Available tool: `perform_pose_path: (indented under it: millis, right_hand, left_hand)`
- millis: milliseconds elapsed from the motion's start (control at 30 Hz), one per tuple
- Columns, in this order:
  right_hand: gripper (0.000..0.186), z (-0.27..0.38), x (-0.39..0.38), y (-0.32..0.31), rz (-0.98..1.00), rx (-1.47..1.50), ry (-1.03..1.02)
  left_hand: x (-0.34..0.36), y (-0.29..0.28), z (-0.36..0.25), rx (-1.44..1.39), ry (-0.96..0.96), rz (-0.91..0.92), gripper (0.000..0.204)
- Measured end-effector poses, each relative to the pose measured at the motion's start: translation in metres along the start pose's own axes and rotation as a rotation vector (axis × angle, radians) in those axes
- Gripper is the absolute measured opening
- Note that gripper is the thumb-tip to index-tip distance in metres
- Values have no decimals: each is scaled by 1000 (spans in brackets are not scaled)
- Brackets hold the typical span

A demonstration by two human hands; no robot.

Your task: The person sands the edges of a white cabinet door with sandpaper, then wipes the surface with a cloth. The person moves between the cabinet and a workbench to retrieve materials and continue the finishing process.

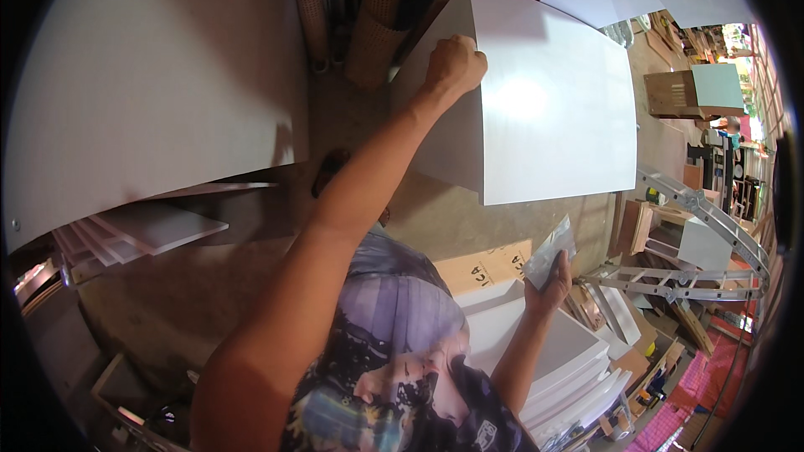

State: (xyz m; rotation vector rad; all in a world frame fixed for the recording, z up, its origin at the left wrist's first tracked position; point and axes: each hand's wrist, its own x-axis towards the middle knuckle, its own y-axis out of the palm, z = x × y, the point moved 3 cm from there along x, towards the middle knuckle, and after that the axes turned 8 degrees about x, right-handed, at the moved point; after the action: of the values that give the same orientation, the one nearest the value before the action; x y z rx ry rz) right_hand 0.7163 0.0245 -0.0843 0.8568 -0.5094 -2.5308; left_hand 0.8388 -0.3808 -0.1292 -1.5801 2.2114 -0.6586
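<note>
A white box-shaped cabinet stands ahead of me, its glossy top catching a bright glare. My left hand is at the cabinet's left top edge, its fingers curled into a closed grip. Whatever those fingers hold, if anything, is hidden. Lower and to the right, my right hand is closed around a clear plastic bag, held up in front of the body. The bag's contents are too unclear to name.
A large white panel surface fills the left side, with loose white boards below it. Rolls of woven cane stand at the back. An aluminium folding ladder lies at right. White boards and a cardboard sheet are near me.
</note>
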Motion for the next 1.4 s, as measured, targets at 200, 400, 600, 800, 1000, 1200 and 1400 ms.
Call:
perform_pose_path:
  millis: [200,400,600,800,1000,1200,1400]
  right_hand:
    - [32,0,0,-2,-35,0,-6]
    - [32,0,1,-3,-14,-1,1]
    - [33,4,-2,-10,-36,36,-29]
    - [35,2,-9,9,-65,39,6]
    - [34,-11,1,115,685,518,376]
    - [35,-28,-2,165,326,314,229]
    - [36,-20,4,153,455,339,208]
  left_hand:
    - [-3,-3,5,-147,5,5,25]
    - [-14,-5,-4,-61,68,-15,33]
    - [-46,-25,37,-514,-69,162,34]
    - [-72,-16,63,-1100,-51,174,37]
    - [-196,-65,-66,-428,894,97,39]
    - [-187,-75,-62,-446,998,-30,44]
    - [-124,-52,9,-181,820,-37,35]
